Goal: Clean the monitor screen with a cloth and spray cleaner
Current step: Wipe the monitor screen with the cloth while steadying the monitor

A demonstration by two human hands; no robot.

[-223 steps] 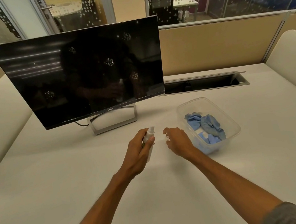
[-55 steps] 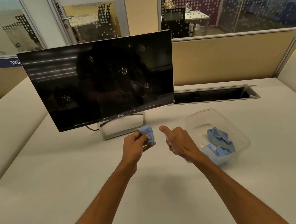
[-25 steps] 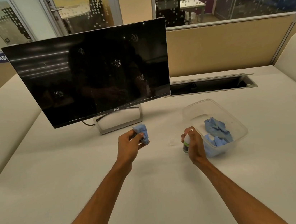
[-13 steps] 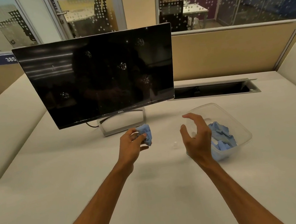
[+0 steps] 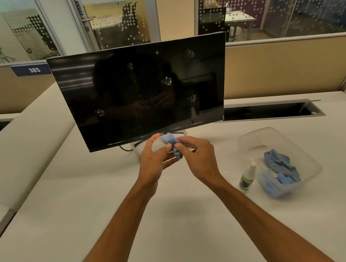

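Observation:
The black monitor (image 5: 142, 91) stands on the white desk, its dark screen dotted with several wet spray patches. Just below its bottom edge, my left hand (image 5: 153, 157) and my right hand (image 5: 197, 156) meet around a small crumpled blue cloth (image 5: 172, 143); fingers of both hands pinch it. The spray bottle (image 5: 247, 177), white with a green label, stands upright on the desk to the right, beside the container, with no hand on it.
A clear plastic container (image 5: 307, 157) holding more blue cloths sits right of the bottle. Behind it an open cable tray (image 5: 268, 111) is cut into the desk. Beige partition panels close off the back and sides.
My right hand set the spray bottle down by the container, let go and moved left to join my left hand on the cloth. Both hands rose toward the monitor's bottom edge.

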